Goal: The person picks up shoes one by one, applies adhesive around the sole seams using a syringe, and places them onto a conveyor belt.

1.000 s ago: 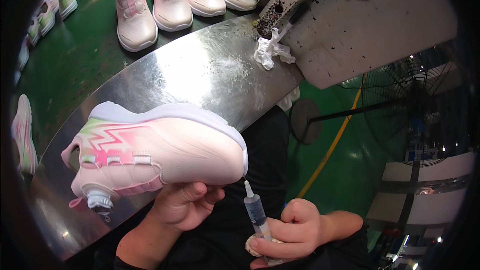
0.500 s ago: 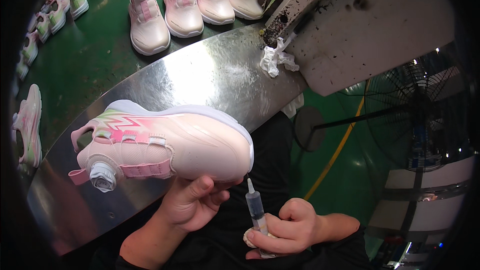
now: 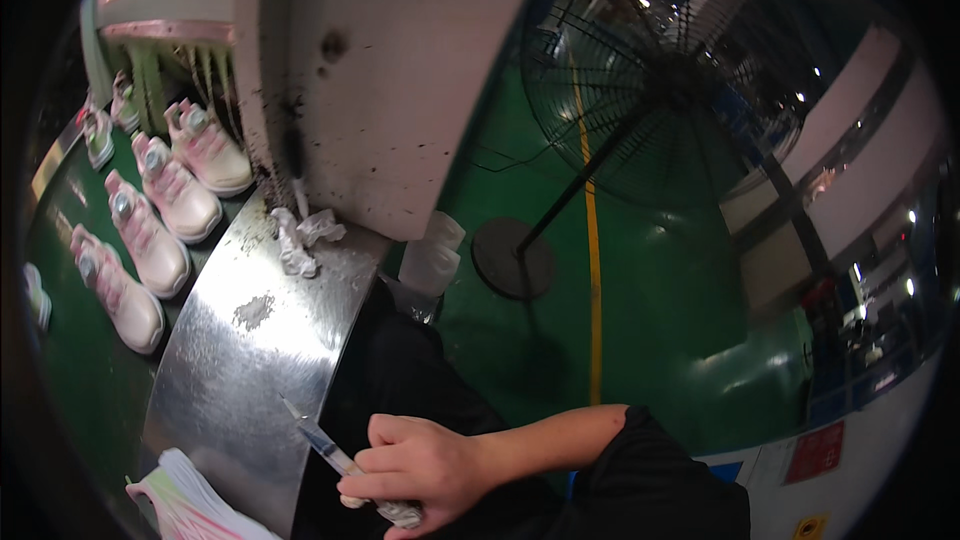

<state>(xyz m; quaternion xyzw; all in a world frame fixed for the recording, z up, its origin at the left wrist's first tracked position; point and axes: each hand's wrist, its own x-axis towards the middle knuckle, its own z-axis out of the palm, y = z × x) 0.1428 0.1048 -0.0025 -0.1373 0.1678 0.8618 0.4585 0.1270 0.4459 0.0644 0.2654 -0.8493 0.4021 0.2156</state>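
A slim clear syringe (image 3: pixel 326 446) with a thin needle tip is gripped in my right hand (image 3: pixel 425 468), at the lower middle. It slants up and to the left, its tip over the metal tabletop (image 3: pixel 215 400). Under the fingers of that hand a crumpled off-white wad (image 3: pixel 402 513) shows, probably cloth or tissue. Part of a pink, white and green sneaker (image 3: pixel 190 500) juts in at the lower left, cut off by the picture's edge. My left hand is out of the picture, so whether it holds the sneaker is hidden.
Several pale pink sneakers (image 3: pixel 150 240) with dial closures stand in a row on the green surface at left. White crumpled tissue (image 3: pixel 300 240) lies at the metal's far end, beside a stained grey panel (image 3: pixel 390 80). A pedestal fan (image 3: pixel 640 120) stands on the green floor at right.
The view has swung to the right. The sneaker has shifted to the lower left edge and my left hand has left the picture. My right hand still holds the syringe, now apart from the sneaker.
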